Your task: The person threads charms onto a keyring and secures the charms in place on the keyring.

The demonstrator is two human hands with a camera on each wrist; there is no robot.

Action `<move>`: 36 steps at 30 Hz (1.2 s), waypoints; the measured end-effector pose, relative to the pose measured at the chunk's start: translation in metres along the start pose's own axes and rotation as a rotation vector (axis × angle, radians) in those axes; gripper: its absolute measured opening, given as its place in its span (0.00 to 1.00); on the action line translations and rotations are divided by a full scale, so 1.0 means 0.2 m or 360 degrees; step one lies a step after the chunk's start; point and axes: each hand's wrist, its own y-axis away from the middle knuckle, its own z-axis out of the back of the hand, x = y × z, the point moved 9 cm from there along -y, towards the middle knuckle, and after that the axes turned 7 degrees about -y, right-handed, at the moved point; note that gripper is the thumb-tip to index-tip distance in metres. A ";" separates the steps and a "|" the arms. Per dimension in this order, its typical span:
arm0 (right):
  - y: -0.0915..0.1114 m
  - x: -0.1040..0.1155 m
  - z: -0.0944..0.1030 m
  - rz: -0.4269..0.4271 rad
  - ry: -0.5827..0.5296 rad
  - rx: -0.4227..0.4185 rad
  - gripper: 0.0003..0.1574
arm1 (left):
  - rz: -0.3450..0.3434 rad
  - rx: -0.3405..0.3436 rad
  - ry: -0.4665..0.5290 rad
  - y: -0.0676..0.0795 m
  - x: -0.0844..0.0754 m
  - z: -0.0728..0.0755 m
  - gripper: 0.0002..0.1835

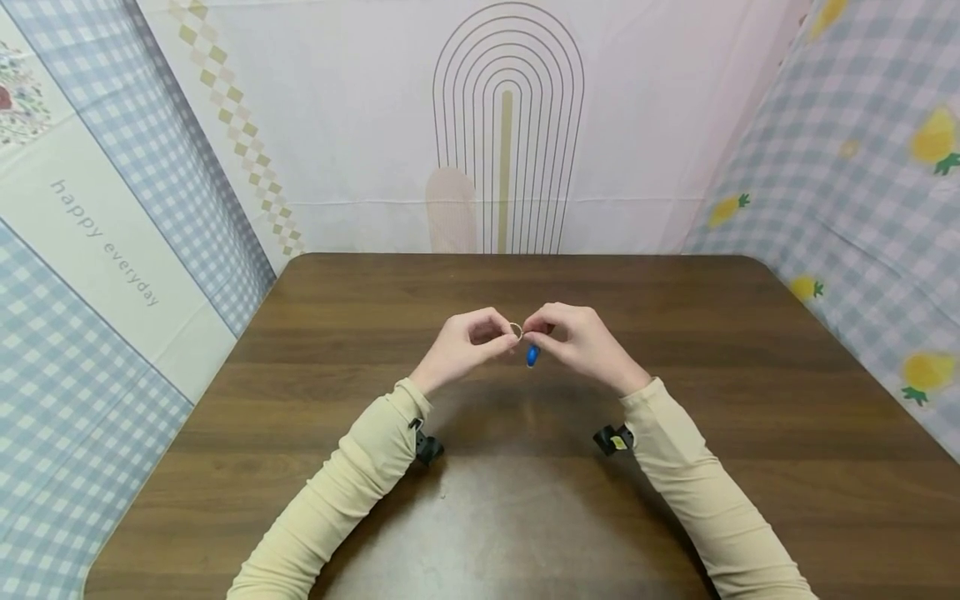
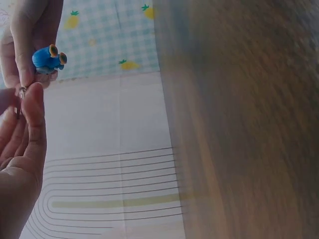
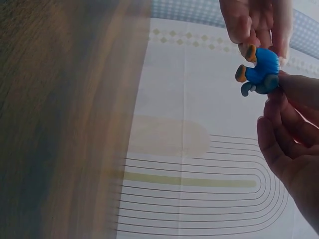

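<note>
Over the middle of the table, my left hand (image 1: pixel 474 340) pinches a thin metal key ring (image 1: pixel 521 331) between thumb and fingertips. My right hand (image 1: pixel 576 335) meets it fingertip to fingertip, thumb and fingers pinching at the ring's other side. Below the right fingertips hangs a small blue figure (image 1: pixel 532 357), a keychain charm. The right wrist view shows the figure (image 3: pixel 265 65) with orange feet and a grey part near the right thumb. In the left wrist view, the charm (image 2: pixel 45 59) hangs beside the right fingers; the fingers hide most of the ring (image 2: pixel 23 90).
A brown wood-grain table (image 1: pixel 337 333) lies under both hands. Behind it hangs a white cloth (image 1: pixel 360 125) with arch lines, with checked cloths on the left and right. Black wrist cameras (image 1: pixel 429 448) sit at both sleeves.
</note>
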 end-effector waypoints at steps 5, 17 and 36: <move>0.00 0.00 -0.01 0.0013 0.0011 0.0001 0.04 | 0.0037 -0.0063 0.0152 0.00 0.03 0.01 0.10; 0.01 -0.02 -0.02 0.0009 0.0038 0.0016 0.04 | -0.0010 -0.0097 0.0100 0.00 0.02 0.02 0.10; 0.00 -0.01 -0.04 0.0048 0.0025 0.0035 0.05 | 0.0102 -0.0187 0.0098 0.00 0.03 0.04 0.10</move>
